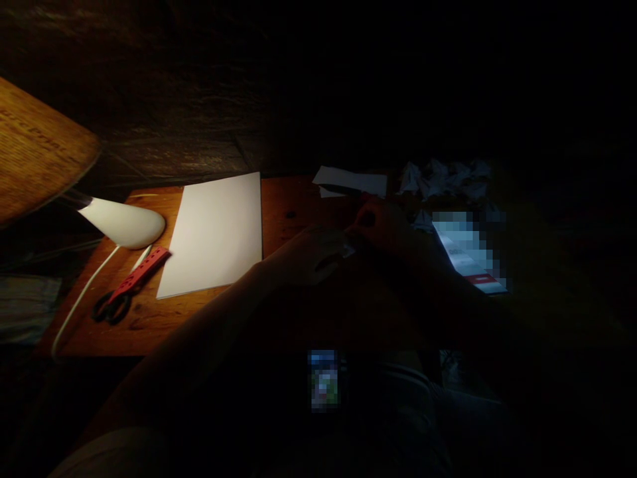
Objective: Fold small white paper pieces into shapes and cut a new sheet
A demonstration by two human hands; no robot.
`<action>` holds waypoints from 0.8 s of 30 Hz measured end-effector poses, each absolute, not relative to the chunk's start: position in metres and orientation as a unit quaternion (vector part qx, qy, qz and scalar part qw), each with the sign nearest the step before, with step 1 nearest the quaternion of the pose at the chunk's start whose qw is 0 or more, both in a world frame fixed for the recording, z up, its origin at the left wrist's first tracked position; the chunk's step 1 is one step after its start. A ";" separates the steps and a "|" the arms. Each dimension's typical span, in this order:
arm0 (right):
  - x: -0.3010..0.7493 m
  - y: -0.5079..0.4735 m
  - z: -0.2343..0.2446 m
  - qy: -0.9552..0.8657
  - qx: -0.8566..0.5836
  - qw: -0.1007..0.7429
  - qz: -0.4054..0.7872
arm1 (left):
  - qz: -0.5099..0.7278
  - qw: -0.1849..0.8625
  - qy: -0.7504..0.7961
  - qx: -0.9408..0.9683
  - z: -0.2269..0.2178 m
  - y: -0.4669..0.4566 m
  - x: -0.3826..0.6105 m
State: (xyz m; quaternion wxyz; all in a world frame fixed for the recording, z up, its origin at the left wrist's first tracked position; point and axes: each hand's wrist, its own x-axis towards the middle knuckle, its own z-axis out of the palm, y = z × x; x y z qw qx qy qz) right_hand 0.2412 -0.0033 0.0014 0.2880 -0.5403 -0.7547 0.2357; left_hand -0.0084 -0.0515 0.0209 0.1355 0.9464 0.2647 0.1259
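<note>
The scene is very dark. My left hand [311,255] and my right hand [381,226] meet over the middle of a small wooden table [149,318]. Both look curled, pinching a small pale piece of paper [348,249] between them. Only a sliver of that piece shows; the rest is lost in shadow. A stack of white sheets [213,232] lies to the left of my left hand.
Scissors with a red sheath [130,285] lie at the table's left, beside a white lamp head [124,222] and its cable. A white sheet [351,180] and crumpled papers [442,179] sit at the back. Two lit screens [468,252] [323,378] glow right and below.
</note>
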 end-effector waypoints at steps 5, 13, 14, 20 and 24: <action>0.241 -0.002 0.005 -0.745 -0.547 0.293 0.244 | 0.112 0.138 0.262 0.949 0.024 -0.053 -0.006; 0.239 -0.001 0.004 -0.726 -0.562 0.305 0.253 | 0.114 0.140 0.265 0.947 0.023 -0.051 -0.005; 0.238 -0.002 0.004 -0.730 -0.559 0.306 0.249 | 0.114 0.141 0.265 0.947 0.022 -0.051 -0.005; 0.235 -0.003 0.006 -0.733 -0.554 0.300 0.255 | 0.110 0.136 0.271 0.946 0.025 -0.053 -0.005; 0.234 -0.003 0.009 -0.723 -0.570 0.300 0.251 | 0.101 0.139 0.281 0.944 0.025 -0.053 -0.005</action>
